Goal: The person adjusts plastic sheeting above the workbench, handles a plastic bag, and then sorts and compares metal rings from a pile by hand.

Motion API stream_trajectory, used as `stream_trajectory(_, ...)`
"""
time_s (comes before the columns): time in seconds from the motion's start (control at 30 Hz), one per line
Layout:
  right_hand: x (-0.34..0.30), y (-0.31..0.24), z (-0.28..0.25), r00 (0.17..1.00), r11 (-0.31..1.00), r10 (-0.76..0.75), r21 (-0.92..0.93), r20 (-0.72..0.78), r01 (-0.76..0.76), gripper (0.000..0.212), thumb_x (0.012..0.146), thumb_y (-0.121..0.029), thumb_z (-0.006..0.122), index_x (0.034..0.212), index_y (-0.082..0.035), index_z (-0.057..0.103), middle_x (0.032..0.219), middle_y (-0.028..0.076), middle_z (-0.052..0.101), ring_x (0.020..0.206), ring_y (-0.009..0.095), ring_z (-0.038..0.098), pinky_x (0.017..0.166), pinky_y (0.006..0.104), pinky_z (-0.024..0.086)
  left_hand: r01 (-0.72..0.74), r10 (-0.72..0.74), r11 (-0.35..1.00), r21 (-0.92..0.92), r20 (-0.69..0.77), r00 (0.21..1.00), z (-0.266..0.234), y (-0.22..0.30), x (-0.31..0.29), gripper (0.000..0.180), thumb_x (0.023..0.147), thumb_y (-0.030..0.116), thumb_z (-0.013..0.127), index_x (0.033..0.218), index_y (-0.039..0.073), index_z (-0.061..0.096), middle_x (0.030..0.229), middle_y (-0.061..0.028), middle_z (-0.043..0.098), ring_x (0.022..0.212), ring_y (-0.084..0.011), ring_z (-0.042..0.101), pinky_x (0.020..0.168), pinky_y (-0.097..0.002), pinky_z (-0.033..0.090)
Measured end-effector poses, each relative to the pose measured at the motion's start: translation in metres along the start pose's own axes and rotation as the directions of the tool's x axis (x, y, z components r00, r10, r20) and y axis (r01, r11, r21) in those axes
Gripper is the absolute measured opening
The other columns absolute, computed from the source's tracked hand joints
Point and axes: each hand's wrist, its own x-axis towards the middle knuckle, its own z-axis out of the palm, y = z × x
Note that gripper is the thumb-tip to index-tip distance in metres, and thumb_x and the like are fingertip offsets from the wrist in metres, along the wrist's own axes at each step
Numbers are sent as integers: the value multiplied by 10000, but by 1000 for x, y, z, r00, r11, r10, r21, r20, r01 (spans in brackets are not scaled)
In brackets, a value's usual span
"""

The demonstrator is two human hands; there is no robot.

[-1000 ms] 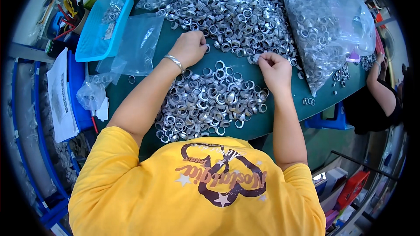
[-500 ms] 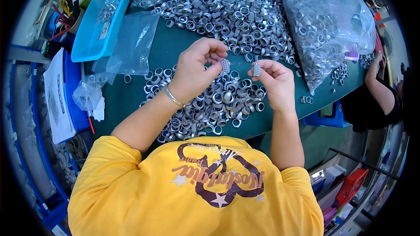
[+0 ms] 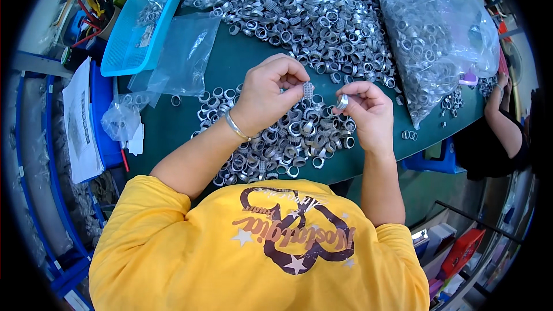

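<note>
My left hand [image 3: 266,93], with a bangle on its wrist, pinches a silver ring [image 3: 308,91] whose wide face is studded in rows. Between thumb and fingertips, my right hand [image 3: 370,114] grips another silver ring [image 3: 343,102], its smooth band side showing. Both hands are raised over a small pile of rings [image 3: 271,144] on the green table [image 3: 230,52]. A bigger heap of rings [image 3: 322,23] spreads beyond them.
A clear bag full of rings [image 3: 426,52] stands at the right. To the left lie an empty-looking plastic bag [image 3: 184,52], a light-blue basket [image 3: 124,52] and papers [image 3: 80,121]. Another person's arm [image 3: 496,106] shows at the far right.
The ring in my right hand has been turned, from its studded face to its smooth band. The whole scene has shifted slightly right in view; both hands still hold their rings.
</note>
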Motion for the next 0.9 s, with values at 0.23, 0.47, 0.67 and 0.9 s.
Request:
stream_trajectory(0.23,-12,19,3,908,721,-353,-553,226,418,172,697,122,515,768,-4,608,799,105,618,729,230,616,652,293,487,-259,134,890,376,327,935,-6,-10,-6,98,711,-50,613,782,18,616,809,-91,610,766,-231,609,670,-303,487)
stream_trajectory(0.47,29,29,-13,849,451,-519,-812,98,370,85,748,-8,587,825,-20,621,802,133,611,738,310,600,662,368,481,-310,157,844,437,352,923,-5,-17,14,106,722,-36,591,812,14,613,816,-114,605,769,-285,600,685,-349,483)
stream_trajectory(0.67,55,37,-6,870,273,-459,-904,179,330,152,680,-94,690,822,-65,645,830,93,582,822,299,567,718,394,448,-316,144,696,645,305,941,18,-43,53,137,730,88,637,855,40,611,822,-114,565,784,-306,581,703,-384,478)
stream_trajectory(0.9,48,37,-18,857,501,-515,-805,17,317,91,714,-42,667,804,-34,654,823,101,608,756,290,590,655,354,466,-373,155,545,750,347,925,36,-54,61,147,703,143,677,809,77,600,793,-95,539,744,-287,586,660,-390,480)
